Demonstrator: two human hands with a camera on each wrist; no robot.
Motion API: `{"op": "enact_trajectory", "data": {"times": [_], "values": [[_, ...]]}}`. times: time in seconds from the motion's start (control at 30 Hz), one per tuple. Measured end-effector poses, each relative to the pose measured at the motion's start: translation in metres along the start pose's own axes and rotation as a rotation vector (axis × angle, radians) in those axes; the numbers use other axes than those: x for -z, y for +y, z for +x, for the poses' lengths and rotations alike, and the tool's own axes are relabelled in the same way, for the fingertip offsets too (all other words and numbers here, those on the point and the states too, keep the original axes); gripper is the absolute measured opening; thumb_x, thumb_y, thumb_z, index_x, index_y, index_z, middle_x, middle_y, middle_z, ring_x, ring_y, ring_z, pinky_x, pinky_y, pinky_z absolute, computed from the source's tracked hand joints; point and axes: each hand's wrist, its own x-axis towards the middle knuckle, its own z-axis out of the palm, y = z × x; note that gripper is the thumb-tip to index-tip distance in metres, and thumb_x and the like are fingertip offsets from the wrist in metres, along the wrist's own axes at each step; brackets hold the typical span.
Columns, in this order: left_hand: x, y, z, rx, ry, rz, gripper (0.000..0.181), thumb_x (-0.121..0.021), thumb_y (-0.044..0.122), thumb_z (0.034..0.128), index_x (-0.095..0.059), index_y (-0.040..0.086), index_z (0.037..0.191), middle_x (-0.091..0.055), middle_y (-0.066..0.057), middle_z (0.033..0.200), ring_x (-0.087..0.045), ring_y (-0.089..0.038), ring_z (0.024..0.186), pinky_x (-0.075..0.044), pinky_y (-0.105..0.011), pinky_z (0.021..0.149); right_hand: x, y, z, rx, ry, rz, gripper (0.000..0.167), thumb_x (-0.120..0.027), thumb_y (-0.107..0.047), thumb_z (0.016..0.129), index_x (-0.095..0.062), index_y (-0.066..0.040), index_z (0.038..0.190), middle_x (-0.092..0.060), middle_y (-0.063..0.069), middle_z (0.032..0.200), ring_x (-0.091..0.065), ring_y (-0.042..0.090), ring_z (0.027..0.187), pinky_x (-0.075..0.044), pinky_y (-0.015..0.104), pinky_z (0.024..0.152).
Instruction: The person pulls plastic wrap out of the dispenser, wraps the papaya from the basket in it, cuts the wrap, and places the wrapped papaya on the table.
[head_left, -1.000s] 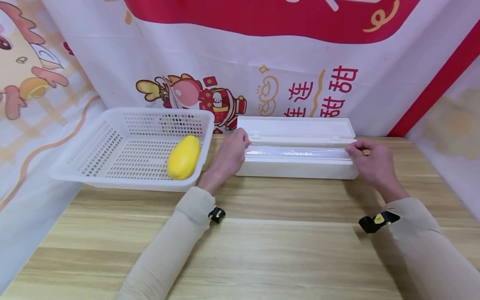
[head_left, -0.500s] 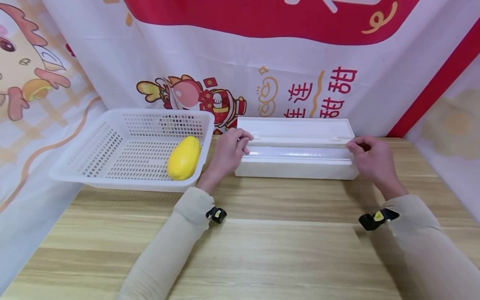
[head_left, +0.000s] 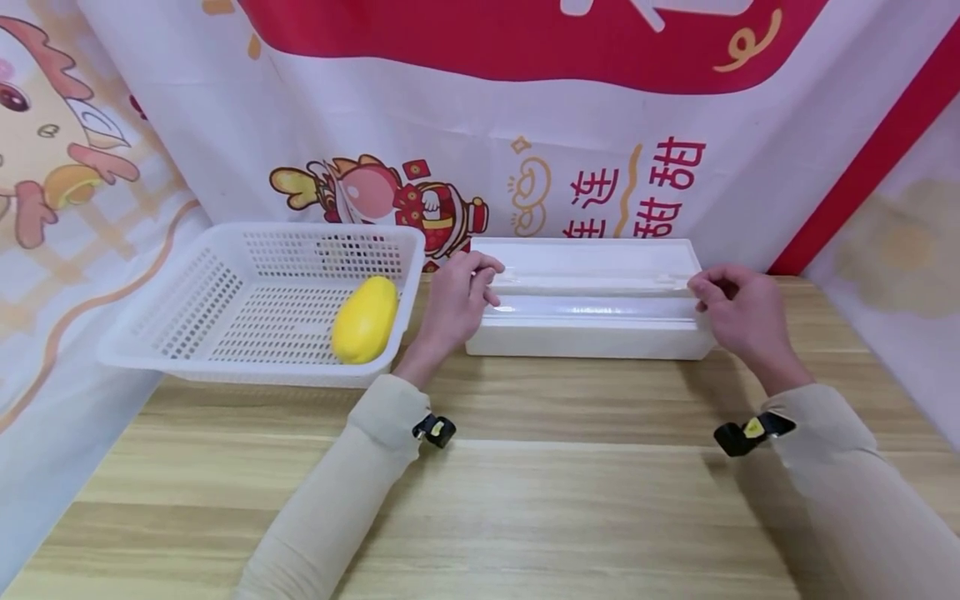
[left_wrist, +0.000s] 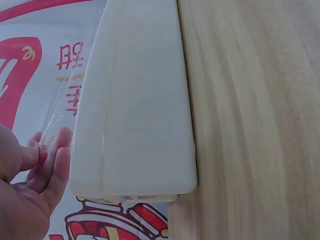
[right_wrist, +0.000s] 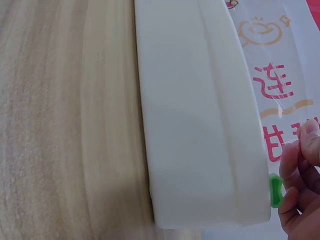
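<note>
On the wood-grain worktop [head_left: 585, 517], below a red-and-white cloth [head_left: 480, 92], a white open box [head_left: 588, 342] sat right of the frame's centre, its clear film [head_left: 600, 307] pinched by left hand [head_left: 453, 300] and right hand [head_left: 746, 308] fingers [right_wrist: 291, 159].

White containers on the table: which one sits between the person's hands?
The long box with its lid open, flanked by the left hand and the right hand. The perforated basket stands left of both and holds a yellow fruit.
</note>
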Motion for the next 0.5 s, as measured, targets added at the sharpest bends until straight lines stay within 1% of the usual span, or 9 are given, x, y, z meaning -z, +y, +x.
{"op": "enact_trajectory", "data": {"times": [0.07,0.17,0.3,0.4,0.5], "values": [[0.002,0.002,0.0,0.001,0.012,-0.013,0.019,-0.056,0.01,0.1098,-0.07,0.002,0.119,-0.061,-0.011,0.105,-0.075,-0.024,0.079,-0.061,-0.027,0.076,0.0,-0.002,0.001,0.005,0.004,0.011,0.038,-0.06,-0.039,0.108,-0.072,-0.005,0.118,-0.07,0.01,0.095,-0.06,0.016,0.083,-0.049,0.019,0.062],[0.003,0.005,0.001,0.003,0.029,-0.03,0.018,-0.056,0.01,0.1098,-0.07,0.003,0.118,-0.063,-0.012,0.106,-0.075,-0.026,0.078,-0.061,-0.026,0.074,0.001,-0.004,0.001,0.011,0.003,0.031,0.039,-0.059,-0.04,0.108,-0.072,-0.005,0.119,-0.069,0.012,0.099,-0.062,0.019,0.086,-0.05,0.018,0.062],[0.003,0.011,0.002,0.018,0.044,-0.055,0.016,-0.056,0.01,0.1098,-0.07,0.006,0.117,-0.066,-0.014,0.108,-0.074,-0.024,0.076,-0.059,-0.023,0.071,0.005,-0.005,0.0,-0.014,-0.019,0.042,0.043,-0.056,-0.044,0.108,-0.069,-0.007,0.124,-0.067,0.015,0.108,-0.06,0.025,0.093,-0.052,0.018,0.064],[0.004,0.016,0.003,0.025,0.053,-0.06,0.016,-0.057,0.011,0.1096,-0.07,0.007,0.117,-0.066,-0.013,0.11,-0.072,-0.022,0.076,-0.058,-0.021,0.072,0.008,-0.006,0.001,-0.015,-0.019,0.033,0.044,-0.055,-0.045,0.108,-0.068,-0.007,0.126,-0.067,0.015,0.109,-0.06,0.027,0.095,-0.052,0.018,0.064],[0.007,0.021,0.002,0.019,0.072,-0.052,0.016,-0.058,0.012,0.1092,-0.071,0.006,0.117,-0.065,-0.011,0.108,-0.071,-0.02,0.075,-0.056,-0.02,0.073,0.009,-0.009,0.003,0.006,-0.008,0.02,0.043,-0.055,-0.044,0.108,-0.069,-0.007,0.125,-0.068,0.012,0.104,-0.06,0.026,0.094,-0.051,0.018,0.063]]}}
